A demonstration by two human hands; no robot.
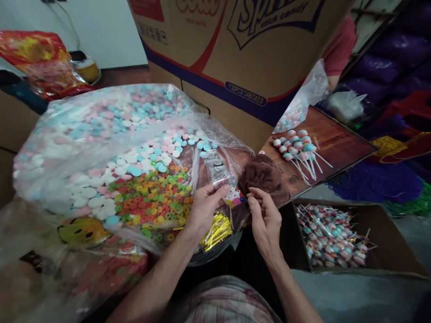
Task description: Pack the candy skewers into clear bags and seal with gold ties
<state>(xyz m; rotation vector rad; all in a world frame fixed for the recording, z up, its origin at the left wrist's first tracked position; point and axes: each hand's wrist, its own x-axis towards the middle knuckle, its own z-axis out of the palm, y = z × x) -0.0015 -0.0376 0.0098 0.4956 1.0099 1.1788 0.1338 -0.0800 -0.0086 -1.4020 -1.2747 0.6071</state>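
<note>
My left hand (204, 209) and my right hand (265, 220) pinch a small clear cellophane bag (222, 173) between them, left fingers on its lower left edge, right fingers at its lower right corner. The bag has coloured dots at its bottom and stands upright in front of me. It hovers over a large clear sack of pastel round candies (106, 143) and a pile of small coloured ring candies (154, 192). A bundle of gold twist ties (217, 231) lies just under my left hand. A brown cloth (264, 177) sits behind my right hand.
Several wrapped lollipops (299, 148) lie on a wooden board (339, 142). A cardboard box (385, 247) at right holds many finished lollipops. A big printed carton (236, 54) stands behind. Another person's red sleeve (340, 43) shows past it. Purple sacks (377, 186) fill the right.
</note>
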